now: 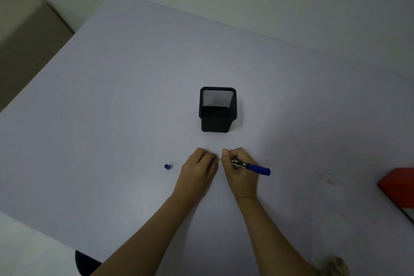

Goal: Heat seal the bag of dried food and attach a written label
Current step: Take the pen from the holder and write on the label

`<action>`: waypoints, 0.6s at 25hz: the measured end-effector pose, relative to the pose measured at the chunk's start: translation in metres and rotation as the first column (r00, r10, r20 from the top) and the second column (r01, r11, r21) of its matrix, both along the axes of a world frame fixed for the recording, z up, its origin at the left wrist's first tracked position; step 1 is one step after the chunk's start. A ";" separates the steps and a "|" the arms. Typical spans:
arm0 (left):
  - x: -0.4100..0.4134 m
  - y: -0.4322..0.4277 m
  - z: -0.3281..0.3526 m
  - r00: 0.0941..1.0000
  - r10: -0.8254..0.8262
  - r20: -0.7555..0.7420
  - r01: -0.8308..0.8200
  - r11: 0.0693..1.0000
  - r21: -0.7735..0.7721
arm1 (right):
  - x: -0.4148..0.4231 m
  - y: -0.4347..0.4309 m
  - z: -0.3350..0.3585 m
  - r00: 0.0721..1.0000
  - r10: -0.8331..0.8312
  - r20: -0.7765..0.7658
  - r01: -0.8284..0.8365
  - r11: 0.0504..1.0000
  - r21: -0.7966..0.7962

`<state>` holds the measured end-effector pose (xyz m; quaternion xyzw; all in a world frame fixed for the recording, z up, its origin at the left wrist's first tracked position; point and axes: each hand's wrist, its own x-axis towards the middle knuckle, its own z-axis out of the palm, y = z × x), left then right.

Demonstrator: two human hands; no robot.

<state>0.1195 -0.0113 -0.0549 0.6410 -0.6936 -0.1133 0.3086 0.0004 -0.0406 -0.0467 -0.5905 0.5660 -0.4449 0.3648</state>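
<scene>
My right hand grips a blue marker, whose blue rear end sticks out to the right. Its tip is hidden between my two hands. My left hand rests on the table with curled fingers right beside the marker's tip; a small pale thing shows between the hands, too small to identify. The marker's blue cap lies loose on the table to the left of my left hand. No bag of dried food is in view.
A black mesh pen holder stands just beyond my hands. A red box sits at the right edge of the pale table. A beige block is at far left.
</scene>
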 end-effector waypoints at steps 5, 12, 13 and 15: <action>0.006 0.007 0.001 1.000 -0.003 -0.004 0.003 1.000 0.020 | 0.000 0.001 -0.002 1.000 0.021 -0.010 -0.021 1.000 0.003; 0.007 0.004 0.012 0.981 0.066 -0.184 -0.029 0.981 0.194 | 0.000 0.000 0.002 0.998 0.019 0.053 -0.021 0.999 0.049; 0.008 0.002 0.015 0.978 0.071 -0.198 -0.029 0.978 0.208 | 0.000 0.001 0.002 0.998 0.019 0.055 -0.022 0.998 0.054; 0.008 -0.002 0.020 0.975 0.082 -0.206 -0.032 0.971 0.236 | 0.001 0.001 0.002 0.998 0.021 0.062 -0.025 0.998 0.058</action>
